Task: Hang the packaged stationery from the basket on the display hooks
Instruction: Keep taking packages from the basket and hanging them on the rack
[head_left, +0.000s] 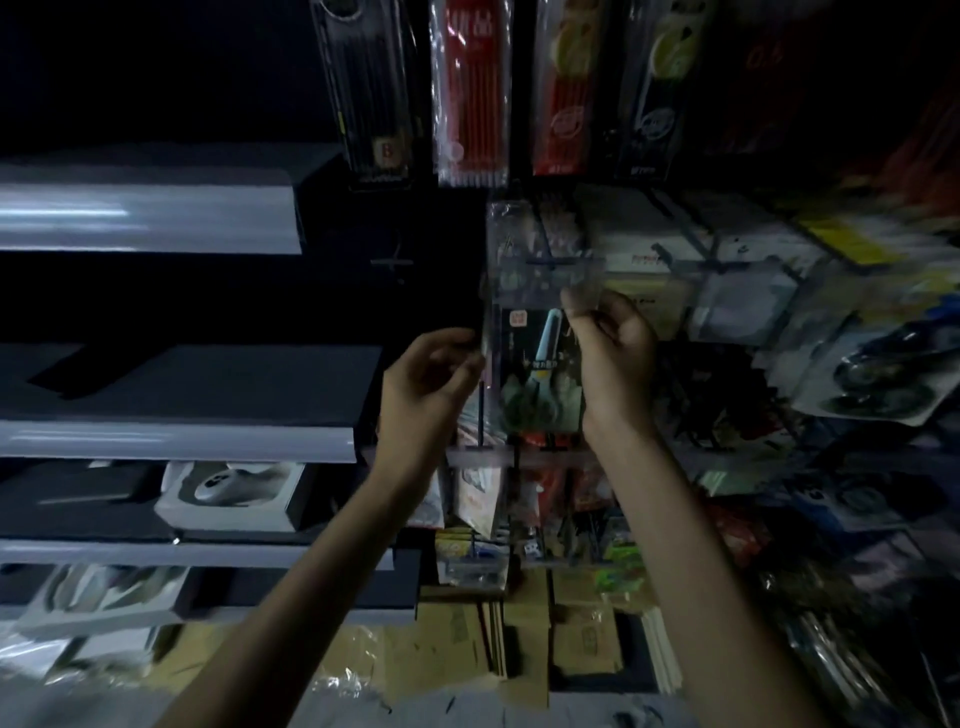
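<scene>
Dim shop shelving lies on your left, crowded hanging stock on your right. Nearest, your left hand (431, 374) pinches the left edge of a clear plastic packet holding a pale blue pen on a dark card (535, 364), fingers curled. Your right hand (615, 358) pinches its upper right, thumb on the clear header. Just beyond, that header meets a thin dark wire hook (550, 262); whether it is threaded, you cannot tell. Farther up, a long red refill pack (470, 93) already hangs. No basket shows, so how much is left is unknown.
</scene>
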